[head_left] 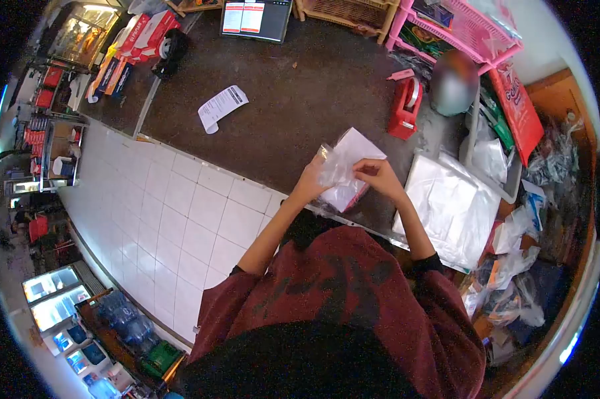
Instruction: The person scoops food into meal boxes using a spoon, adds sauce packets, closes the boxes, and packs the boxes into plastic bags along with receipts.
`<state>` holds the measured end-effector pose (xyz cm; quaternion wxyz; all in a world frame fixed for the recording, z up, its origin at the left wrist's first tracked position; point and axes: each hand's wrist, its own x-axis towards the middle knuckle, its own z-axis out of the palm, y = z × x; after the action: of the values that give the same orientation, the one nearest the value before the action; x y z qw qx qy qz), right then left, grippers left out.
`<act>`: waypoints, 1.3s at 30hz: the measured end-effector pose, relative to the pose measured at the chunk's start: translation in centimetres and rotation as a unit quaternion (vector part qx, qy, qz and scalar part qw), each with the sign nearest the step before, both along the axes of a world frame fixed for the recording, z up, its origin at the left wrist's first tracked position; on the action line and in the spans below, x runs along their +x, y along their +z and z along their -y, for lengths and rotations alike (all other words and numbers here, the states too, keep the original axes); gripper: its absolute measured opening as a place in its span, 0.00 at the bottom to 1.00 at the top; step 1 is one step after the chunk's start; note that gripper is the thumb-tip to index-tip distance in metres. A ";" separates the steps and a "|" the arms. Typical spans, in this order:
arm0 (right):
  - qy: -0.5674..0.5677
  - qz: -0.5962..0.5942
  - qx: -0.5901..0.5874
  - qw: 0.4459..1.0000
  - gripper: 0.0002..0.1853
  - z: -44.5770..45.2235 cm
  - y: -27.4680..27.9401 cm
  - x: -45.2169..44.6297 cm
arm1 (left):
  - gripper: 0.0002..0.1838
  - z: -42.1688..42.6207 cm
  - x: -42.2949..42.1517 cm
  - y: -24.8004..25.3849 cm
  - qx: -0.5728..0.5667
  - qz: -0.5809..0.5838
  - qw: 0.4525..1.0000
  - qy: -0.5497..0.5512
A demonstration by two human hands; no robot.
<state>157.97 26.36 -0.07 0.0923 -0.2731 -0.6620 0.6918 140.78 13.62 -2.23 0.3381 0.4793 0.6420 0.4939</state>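
Near the front edge of the dark counter, a pale box-like packet lies tilted, with clear crinkled plastic over its near part. My left hand is closed on the plastic at the packet's left side. On the right side, my right hand has its thumb and fingers pinched together over the packet; whatever is between the fingertips is too small to make out. A printed paper slip with a curled end rests farther back on the counter.
A red tape dispenser stands right of the packet. White plastic bags are stacked by my right forearm. A grey basket, a pink rack and a tablet-like screen sit farther off. Red boxes are at the back left.
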 end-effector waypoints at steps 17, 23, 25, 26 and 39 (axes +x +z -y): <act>-0.011 -0.013 0.001 1.000 0.07 0.6 0.3 -0.3 | 0.15 -0.4 -0.4 -3.1 -0.038 -0.074 0.992 -0.094; -0.080 -0.029 0.143 0.986 0.07 1.2 -2.7 -0.2 | 0.16 -0.9 0.9 -2.8 -0.029 -0.032 0.999 -0.016; -0.118 -0.052 0.227 0.965 0.06 2.0 -2.4 -0.6 | 0.16 -1.3 1.2 0.2 0.020 -0.091 0.996 -0.014; -0.174 -0.063 0.244 0.952 0.06 2.5 -1.7 -0.9 | 0.16 -1.5 1.2 1.3 -0.004 -0.136 0.990 -0.028; -0.434 0.069 0.251 0.862 0.10 -10.0 0.6 3.0 | 0.29 -3.8 -24.0 -1.8 -0.085 -0.440 0.881 0.153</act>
<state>160.98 36.37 0.49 0.4029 -0.5475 -0.6325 0.3713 116.79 17.40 -4.03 -0.0195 0.5124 0.8295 0.2215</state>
